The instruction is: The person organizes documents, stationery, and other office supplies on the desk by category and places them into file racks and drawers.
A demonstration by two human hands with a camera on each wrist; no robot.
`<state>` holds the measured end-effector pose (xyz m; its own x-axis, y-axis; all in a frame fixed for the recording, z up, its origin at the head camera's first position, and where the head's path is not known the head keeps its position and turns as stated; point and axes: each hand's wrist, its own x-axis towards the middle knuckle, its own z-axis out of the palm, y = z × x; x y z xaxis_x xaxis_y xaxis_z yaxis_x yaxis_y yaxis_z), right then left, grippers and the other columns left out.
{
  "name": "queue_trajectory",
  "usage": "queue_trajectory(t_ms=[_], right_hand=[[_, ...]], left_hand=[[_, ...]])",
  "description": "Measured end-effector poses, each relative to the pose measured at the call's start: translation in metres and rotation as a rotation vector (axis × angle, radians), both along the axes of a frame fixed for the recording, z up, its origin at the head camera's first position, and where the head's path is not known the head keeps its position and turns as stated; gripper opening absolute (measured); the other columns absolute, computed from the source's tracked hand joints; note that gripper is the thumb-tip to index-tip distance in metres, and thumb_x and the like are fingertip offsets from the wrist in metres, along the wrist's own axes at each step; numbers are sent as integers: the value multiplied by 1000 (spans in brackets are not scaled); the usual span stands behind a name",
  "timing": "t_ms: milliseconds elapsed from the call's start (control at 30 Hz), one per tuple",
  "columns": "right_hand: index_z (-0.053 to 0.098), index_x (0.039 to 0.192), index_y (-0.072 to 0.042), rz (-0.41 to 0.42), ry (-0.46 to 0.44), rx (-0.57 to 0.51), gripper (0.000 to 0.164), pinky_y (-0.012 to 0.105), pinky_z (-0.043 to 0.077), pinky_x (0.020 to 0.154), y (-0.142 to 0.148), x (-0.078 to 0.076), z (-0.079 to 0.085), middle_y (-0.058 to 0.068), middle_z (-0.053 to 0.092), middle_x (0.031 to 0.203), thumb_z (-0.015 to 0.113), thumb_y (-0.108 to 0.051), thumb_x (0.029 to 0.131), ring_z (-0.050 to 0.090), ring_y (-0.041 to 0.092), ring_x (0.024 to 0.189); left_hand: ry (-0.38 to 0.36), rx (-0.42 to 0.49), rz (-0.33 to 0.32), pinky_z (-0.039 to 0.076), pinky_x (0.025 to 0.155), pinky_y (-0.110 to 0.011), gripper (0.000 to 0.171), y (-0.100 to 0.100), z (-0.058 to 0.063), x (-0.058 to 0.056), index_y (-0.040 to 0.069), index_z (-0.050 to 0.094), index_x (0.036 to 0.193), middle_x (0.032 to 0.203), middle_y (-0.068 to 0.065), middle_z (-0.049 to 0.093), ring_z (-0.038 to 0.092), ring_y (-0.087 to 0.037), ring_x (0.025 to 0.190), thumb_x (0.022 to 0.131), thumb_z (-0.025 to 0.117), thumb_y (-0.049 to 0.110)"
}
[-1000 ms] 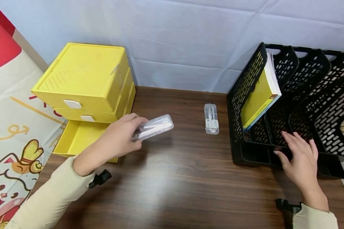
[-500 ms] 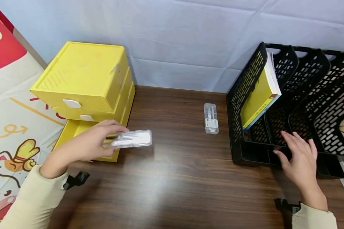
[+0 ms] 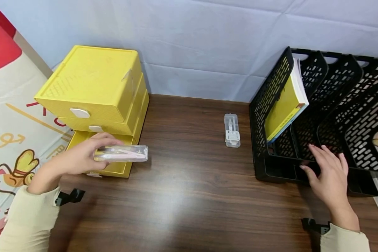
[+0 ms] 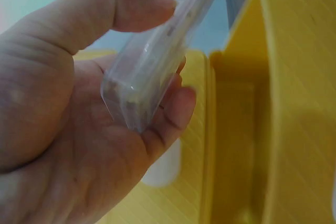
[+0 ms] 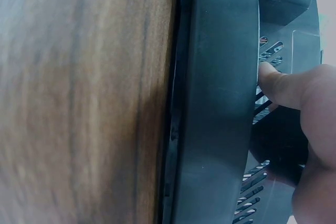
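My left hand (image 3: 85, 154) holds a slim clear plastic case (image 3: 130, 153) between thumb and fingers, with a long pale thing inside. The case is above the pulled-out bottom drawer (image 3: 126, 169) of a yellow drawer unit (image 3: 91, 77). In the left wrist view, the thumb presses one face of the case, and the yellow drawer front (image 4: 304, 108) stands beside it. My right hand (image 3: 332, 178) rests at the front of a black file organizer (image 3: 277, 171). Its thumb (image 5: 281, 85) touches the inner side of the front tray's edge; the other fingers are partly hidden.
Another clear case (image 3: 232, 130), with a white label and a compass-like tool inside, lies on the wooden desk (image 3: 192, 196). A yellow book (image 3: 281, 108) stands in the organizer's leftmost slot. Pale cloth (image 3: 201, 52) hangs behind, and a cartoon-printed sheet (image 3: 6, 115) lies on the left.
My left hand has moved left with the clear case, from over the desk to above the bottom drawer, and the case has swung nearly level. The right hand has stayed in place.
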<state>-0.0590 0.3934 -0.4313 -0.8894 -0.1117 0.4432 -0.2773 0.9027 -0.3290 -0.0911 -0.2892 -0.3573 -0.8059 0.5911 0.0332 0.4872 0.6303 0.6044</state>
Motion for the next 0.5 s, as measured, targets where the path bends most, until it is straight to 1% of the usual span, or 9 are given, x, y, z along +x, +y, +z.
queue_trajectory(t_ms=[67, 167, 333, 400, 467, 500], right_hand=[[54, 146, -4, 1, 1, 0, 64, 54, 6, 123, 0, 0, 0, 28, 55, 141, 77, -2, 87, 36, 35, 147], [54, 146, -4, 3, 5, -2, 63, 54, 6, 123, -1, -1, 0, 28, 55, 140, 77, -4, 87, 36, 35, 146], [54, 145, -4, -2, 2, -3, 63, 54, 6, 122, -2, 0, 1, 28, 55, 140, 77, -2, 86, 36, 35, 146], [54, 145, -4, -5, 0, 0, 65, 54, 6, 122, -1, 0, 1, 28, 55, 140, 78, 0, 84, 36, 35, 147], [54, 145, -4, -7, -2, 1, 68, 54, 6, 123, -1, 0, 1, 28, 55, 140, 78, 3, 82, 36, 35, 147], [54, 145, -4, -8, -3, 1, 69, 54, 6, 123, -1, 0, 0, 28, 55, 140, 78, 4, 82, 36, 35, 147]], left_hand=[[3, 22, -15, 49, 70, -27, 61, -10, -5, -1, 13, 65, 129, 122, -2, 60, 55, -10, 89, 73, 81, -5], [11, 40, -35, 48, 71, -24, 64, -23, -9, -1, 13, 63, 131, 123, 0, 59, 55, -8, 89, 72, 80, -8], [14, 43, -57, 46, 74, -21, 68, -45, -7, 0, 15, 61, 134, 125, 4, 59, 54, -6, 92, 74, 80, -9], [-25, 62, -60, 45, 75, -19, 68, -53, -6, 0, 14, 60, 136, 128, 4, 59, 54, -6, 95, 75, 80, -10], [-66, 84, -68, 44, 78, -17, 68, -61, -7, 0, 12, 59, 137, 131, 5, 59, 53, -6, 102, 76, 78, -13], [-98, 97, -72, 44, 80, -15, 68, -64, -7, 0, 10, 58, 138, 132, 5, 58, 53, -5, 106, 77, 77, -14]])
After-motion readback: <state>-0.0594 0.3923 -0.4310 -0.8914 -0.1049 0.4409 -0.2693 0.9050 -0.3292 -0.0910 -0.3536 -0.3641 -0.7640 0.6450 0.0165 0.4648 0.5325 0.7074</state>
